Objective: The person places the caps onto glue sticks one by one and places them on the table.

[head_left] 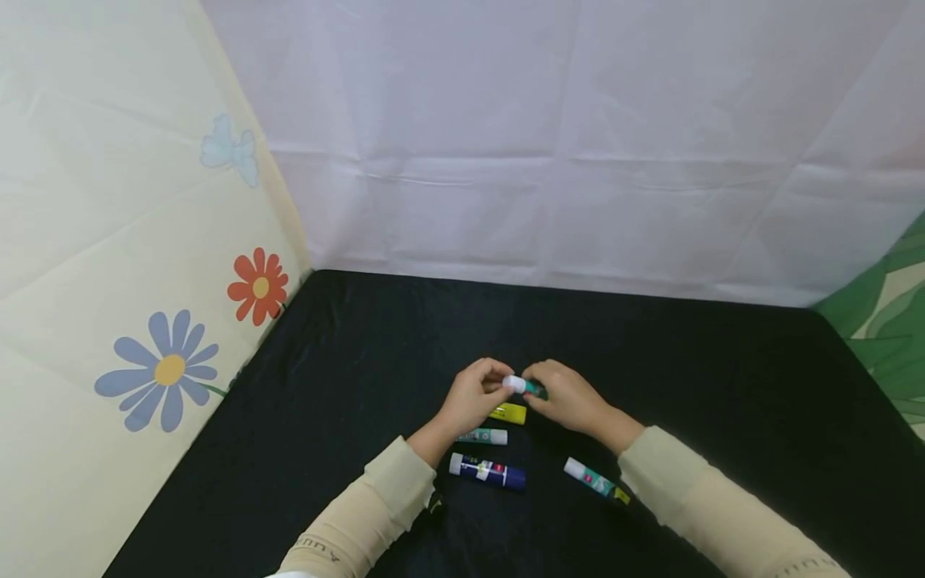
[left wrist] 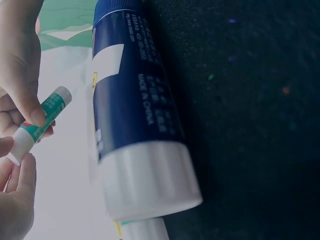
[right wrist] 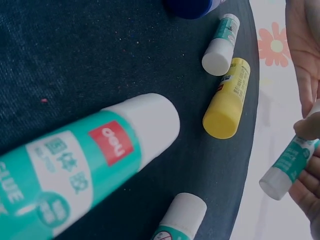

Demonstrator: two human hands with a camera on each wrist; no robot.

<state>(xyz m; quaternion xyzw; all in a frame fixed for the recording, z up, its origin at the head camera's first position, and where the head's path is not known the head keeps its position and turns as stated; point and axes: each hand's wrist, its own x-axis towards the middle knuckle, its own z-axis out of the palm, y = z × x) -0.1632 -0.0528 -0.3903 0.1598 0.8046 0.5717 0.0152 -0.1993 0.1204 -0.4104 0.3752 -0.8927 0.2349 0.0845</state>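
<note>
Both hands meet on one small green glue stick (head_left: 535,388) with a white cap, tilted between them above the table. My left hand (head_left: 470,397) pinches the white cap (head_left: 515,384) between thumb and fingers. The right hand (head_left: 571,397) grips the green body, its thumb lying along the label in the right wrist view. Just below the hands lies a yellow glue stick (head_left: 509,413), partly covered by the left hand. Nearer me are another green glue stick (head_left: 487,436) and a thick navy glue stick (head_left: 487,471) with a white end.
A further green glue stick (head_left: 596,482) lies by the right sleeve, looming large in the right wrist view. One more white-capped glue stick (right wrist: 181,216) shows there at the bottom edge. A dark cloth (head_left: 650,361) covers the table; pale curtains (head_left: 462,160) stand behind it.
</note>
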